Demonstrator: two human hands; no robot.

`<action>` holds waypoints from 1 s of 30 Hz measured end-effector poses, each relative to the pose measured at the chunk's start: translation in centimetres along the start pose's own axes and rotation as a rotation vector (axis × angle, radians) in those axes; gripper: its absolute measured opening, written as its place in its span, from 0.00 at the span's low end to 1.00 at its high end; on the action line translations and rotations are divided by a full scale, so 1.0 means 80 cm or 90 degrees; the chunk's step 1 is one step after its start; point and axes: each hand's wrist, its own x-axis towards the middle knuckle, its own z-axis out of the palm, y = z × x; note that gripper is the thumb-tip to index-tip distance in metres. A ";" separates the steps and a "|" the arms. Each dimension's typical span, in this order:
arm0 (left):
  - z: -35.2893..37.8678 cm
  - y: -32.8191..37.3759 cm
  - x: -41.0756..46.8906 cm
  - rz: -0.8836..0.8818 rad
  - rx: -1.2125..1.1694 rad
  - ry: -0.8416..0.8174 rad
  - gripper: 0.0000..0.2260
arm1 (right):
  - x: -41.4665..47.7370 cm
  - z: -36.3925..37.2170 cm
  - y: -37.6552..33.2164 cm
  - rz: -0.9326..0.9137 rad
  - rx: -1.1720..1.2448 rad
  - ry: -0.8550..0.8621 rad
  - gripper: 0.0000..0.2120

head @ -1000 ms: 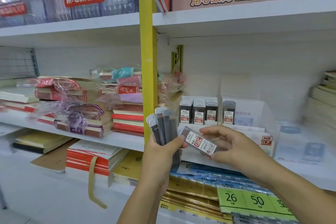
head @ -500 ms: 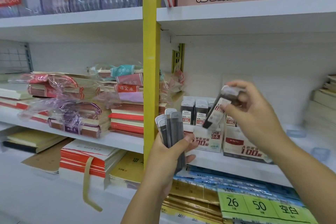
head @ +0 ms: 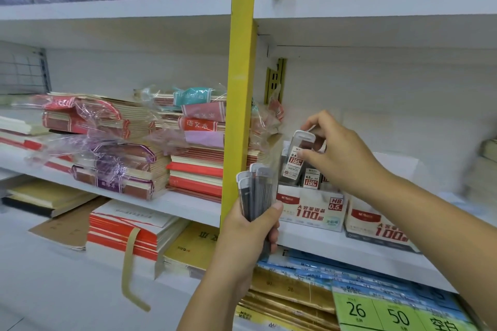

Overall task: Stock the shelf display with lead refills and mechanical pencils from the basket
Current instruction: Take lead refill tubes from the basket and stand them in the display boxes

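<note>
Lowered since half a second ago, the right hand now has its lead refill case at the open top of the HB 0.5 display box. Just left of the box stands a yellow upright; open room reaches up to the upper shelf. Right thumb and fingers pinch the upright case near its cap. Lower, the left hand grips a fanned bundle of refill cases.

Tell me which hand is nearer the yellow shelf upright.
Left. The left hand, gripping a bundle of refill cases, sits just in front of the yellow upright, at its lower part. The right hand is off to its right, holding one refill case over the display box.
</note>
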 end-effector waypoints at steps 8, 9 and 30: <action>-0.007 0.015 -0.009 -0.071 -0.059 -0.089 0.11 | 0.000 0.021 0.010 -0.027 -0.176 -0.024 0.12; -0.007 0.017 -0.011 -0.073 -0.065 -0.102 0.11 | -0.004 0.021 0.010 -0.032 -0.184 -0.013 0.13; 0.031 0.015 -0.039 -0.066 0.070 -0.103 0.22 | -0.113 -0.020 0.005 0.185 0.484 -0.070 0.11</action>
